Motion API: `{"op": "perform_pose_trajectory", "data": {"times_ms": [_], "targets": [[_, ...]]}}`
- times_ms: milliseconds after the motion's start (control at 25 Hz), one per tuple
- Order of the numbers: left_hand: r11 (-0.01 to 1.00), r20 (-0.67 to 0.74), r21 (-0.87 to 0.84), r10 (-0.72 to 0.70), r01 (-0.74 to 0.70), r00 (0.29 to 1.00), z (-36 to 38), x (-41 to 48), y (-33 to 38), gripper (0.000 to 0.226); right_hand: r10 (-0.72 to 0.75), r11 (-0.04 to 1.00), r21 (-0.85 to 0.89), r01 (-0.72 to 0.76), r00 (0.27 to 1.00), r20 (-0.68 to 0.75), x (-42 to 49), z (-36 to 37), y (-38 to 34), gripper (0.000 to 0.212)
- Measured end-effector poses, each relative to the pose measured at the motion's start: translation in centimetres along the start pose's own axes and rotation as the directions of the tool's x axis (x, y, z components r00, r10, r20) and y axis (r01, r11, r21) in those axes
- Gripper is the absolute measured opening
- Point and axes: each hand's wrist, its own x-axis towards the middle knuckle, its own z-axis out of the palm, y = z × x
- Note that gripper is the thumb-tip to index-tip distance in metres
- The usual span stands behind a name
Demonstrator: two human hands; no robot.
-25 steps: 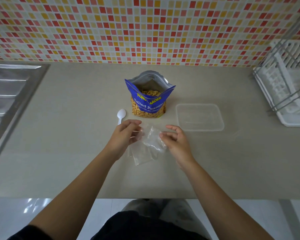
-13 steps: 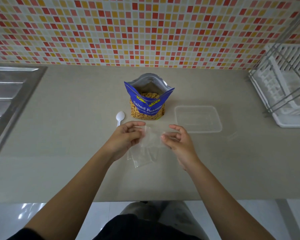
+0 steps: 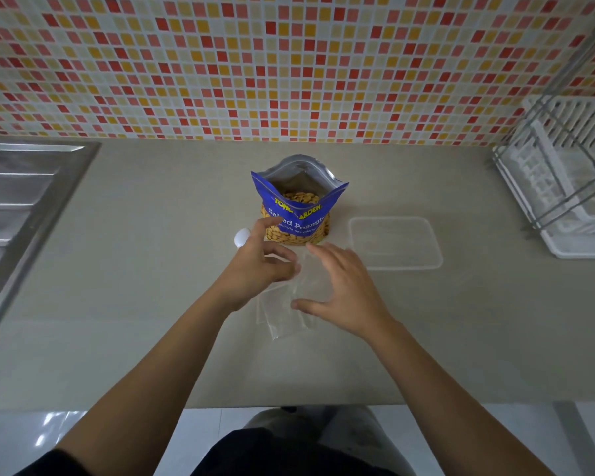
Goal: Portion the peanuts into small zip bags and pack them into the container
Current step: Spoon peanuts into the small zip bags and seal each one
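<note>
1. The small zip bags lie as a loose, clear stack near the middle of the counter, closer to its front edge than the peanut bag, which stands open behind them with nuts showing in its mouth
2. The left hand pinches the top of the stack between thumb and curled fingers, clamped on the thin film; the right hand hovers over the stack with fingers spread apart and thumb out, gripping nothing that I can make out
3. The bags look very light, limp and slick, and likely cling together, so peeling one off probably calls for rubbing the layers apart at the zip edge, which is stiffer than the rest
4. The peanut bag is soft-walled and heavier low down; it is best steadied by its side, not its floppy rim
5. The clear container sits toward the right of the counter, just beside the peanut bag, with a white spoon partly hidden behind the left hand
</note>
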Motion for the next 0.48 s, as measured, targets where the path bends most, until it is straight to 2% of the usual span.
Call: {"op": "perform_pose_trajectory", "data": {"times_ms": [120,200,400,480], "targets": [[0.999,-0.035,0.035,0.029,-0.028,0.999,0.25,0.09,0.38,0.073,-0.002,0.999,0.043,0.007,0.994,-0.110,0.22,0.59,0.01,0.073],[0.994,-0.051,0.101,0.048,-0.042,0.998,0.32,0.25,0.36,0.071,0.021,0.995,0.099,-0.008,0.991,-0.133,0.24,0.60,0.13,0.065],[0.988,-0.074,0.141,0.072,-0.062,0.995,0.54,0.48,0.16,0.067,0.025,0.990,0.140,-0.006,0.990,-0.135,0.24,0.87,-0.02,0.069],[0.984,-0.092,0.169,0.075,-0.058,0.993,0.37,0.67,0.00,0.067,0.021,0.987,0.163,0.003,0.989,-0.147,0.33,0.96,-0.10,0.063]]}}
